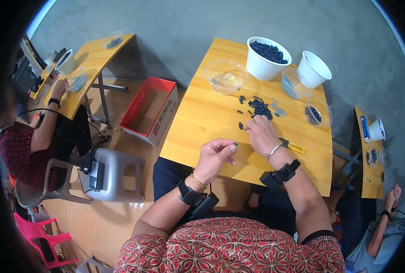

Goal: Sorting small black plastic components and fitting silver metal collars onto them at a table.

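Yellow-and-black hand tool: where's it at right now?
In the head view, the yellow-and-black hand tool lies on the wooden table, right of centre, just right of the silver bangle behind the right hand.

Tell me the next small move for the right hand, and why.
Probably pick up the loose dark piece: it lies just beside the right hand's fingertips, apart from the dark pile, while the left hand already pinches a small dark bit. Whether the right fingertips hold anything is unclear.
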`<control>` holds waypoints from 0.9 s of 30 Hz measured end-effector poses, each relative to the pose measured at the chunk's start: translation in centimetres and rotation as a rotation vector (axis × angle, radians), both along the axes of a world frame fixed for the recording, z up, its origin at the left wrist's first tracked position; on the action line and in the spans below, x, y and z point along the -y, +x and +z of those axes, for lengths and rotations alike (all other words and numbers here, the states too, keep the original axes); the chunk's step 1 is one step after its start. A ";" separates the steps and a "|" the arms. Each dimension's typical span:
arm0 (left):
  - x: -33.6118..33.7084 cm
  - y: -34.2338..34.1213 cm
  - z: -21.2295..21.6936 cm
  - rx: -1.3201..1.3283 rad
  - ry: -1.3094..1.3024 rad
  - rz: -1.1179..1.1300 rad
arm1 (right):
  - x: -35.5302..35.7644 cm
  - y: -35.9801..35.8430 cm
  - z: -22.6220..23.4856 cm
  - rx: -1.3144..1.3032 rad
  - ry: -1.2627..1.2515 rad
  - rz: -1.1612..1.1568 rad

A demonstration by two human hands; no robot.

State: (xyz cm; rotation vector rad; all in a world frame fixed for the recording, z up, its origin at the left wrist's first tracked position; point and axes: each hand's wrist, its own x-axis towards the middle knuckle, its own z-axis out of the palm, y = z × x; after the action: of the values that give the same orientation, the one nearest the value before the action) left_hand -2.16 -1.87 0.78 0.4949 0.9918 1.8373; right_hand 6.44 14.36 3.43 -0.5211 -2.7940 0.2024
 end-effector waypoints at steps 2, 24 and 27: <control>-0.2 -0.1 0.3 0.015 0.006 -0.013 | -0.3 0.7 0.2 -0.226 -0.012 0.129; 0.7 2.5 3.4 -0.088 0.156 -0.222 | 4.5 6.7 3.4 -0.521 -1.448 0.304; 0.8 2.7 3.5 -0.122 0.140 -0.222 | 4.3 6.8 3.2 -0.502 -1.426 0.302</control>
State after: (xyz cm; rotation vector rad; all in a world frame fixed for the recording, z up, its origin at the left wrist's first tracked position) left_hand 0.51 -2.68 4.32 0.7785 0.8543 1.6992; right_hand 13.27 10.03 6.66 -0.2109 -1.7976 2.0602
